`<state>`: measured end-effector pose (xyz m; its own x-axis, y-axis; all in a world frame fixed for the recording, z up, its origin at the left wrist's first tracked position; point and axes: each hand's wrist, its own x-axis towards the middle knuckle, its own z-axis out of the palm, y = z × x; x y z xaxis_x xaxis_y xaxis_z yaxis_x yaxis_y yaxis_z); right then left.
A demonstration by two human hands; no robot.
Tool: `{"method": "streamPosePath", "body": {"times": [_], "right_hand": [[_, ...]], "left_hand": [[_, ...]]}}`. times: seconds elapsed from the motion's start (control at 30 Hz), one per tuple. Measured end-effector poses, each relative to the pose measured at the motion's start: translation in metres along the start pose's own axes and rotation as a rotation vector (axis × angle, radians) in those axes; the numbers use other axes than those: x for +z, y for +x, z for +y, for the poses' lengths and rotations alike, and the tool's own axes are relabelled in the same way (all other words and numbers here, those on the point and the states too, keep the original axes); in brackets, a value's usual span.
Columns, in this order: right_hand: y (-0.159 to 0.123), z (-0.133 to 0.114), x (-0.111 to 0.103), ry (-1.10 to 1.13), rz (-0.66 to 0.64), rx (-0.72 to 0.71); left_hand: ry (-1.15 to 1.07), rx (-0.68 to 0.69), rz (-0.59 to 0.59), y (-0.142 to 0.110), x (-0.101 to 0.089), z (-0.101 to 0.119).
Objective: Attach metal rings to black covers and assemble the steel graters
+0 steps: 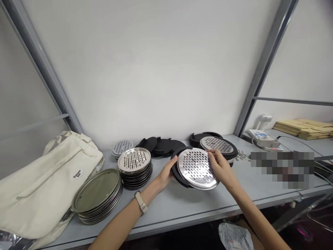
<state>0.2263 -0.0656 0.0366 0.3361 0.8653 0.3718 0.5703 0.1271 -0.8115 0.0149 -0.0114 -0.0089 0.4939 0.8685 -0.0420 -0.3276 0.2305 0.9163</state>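
My left hand (166,172) grips a black, round-edged holder (179,177) by its left side, thumb on top and the other fingers mostly hidden underneath. A round, shiny metal grater plate (197,168) with rows of slots lies partly over that holder, sticking out to the right. My right hand (220,166) pinches the plate's right edge between thumb and fingers. Both pieces are held above the front half of the shelf. Behind my right hand lies a pile of black holders with a slotted grater disc (217,144) on top.
Left of my hands stand a stack of grater plates (134,161) and a stack of olive-green round plates (97,191). Black discs (163,146) lie along the wall. A cream bag (52,184) fills the far left. Cardboard sheets (304,128) and a white device (264,137) are at right.
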Motion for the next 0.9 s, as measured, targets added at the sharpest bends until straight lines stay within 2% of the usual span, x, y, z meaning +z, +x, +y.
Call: {"method": "streamPosePath", "body": {"times": [0.13, 0.23, 0.3, 0.43, 0.63, 0.9], "right_hand": [[-0.006, -0.001, 0.009, -0.027, -0.188, -0.018], [-0.008, -0.004, 0.011, 0.016, -0.32, 0.07], [-0.007, -0.005, 0.01, 0.065, -0.35, 0.13], [0.001, 0.0, 0.006, 0.128, -0.358, 0.159], [0.007, 0.005, 0.002, 0.183, -0.373, 0.08], [0.003, -0.001, 0.013, 0.287, -0.23, 0.13]], "left_hand": [[-0.216, 0.063, 0.062, 0.008, -0.006, 0.009], [-0.323, 0.053, 0.064, 0.011, -0.008, 0.012], [-0.34, 0.037, 0.086, 0.01, -0.008, 0.011], [-0.288, 0.015, 0.108, 0.007, -0.006, 0.012], [-0.257, 0.039, 0.094, 0.01, -0.007, 0.01], [-0.277, 0.07, 0.116, 0.007, -0.004, 0.011]]}}
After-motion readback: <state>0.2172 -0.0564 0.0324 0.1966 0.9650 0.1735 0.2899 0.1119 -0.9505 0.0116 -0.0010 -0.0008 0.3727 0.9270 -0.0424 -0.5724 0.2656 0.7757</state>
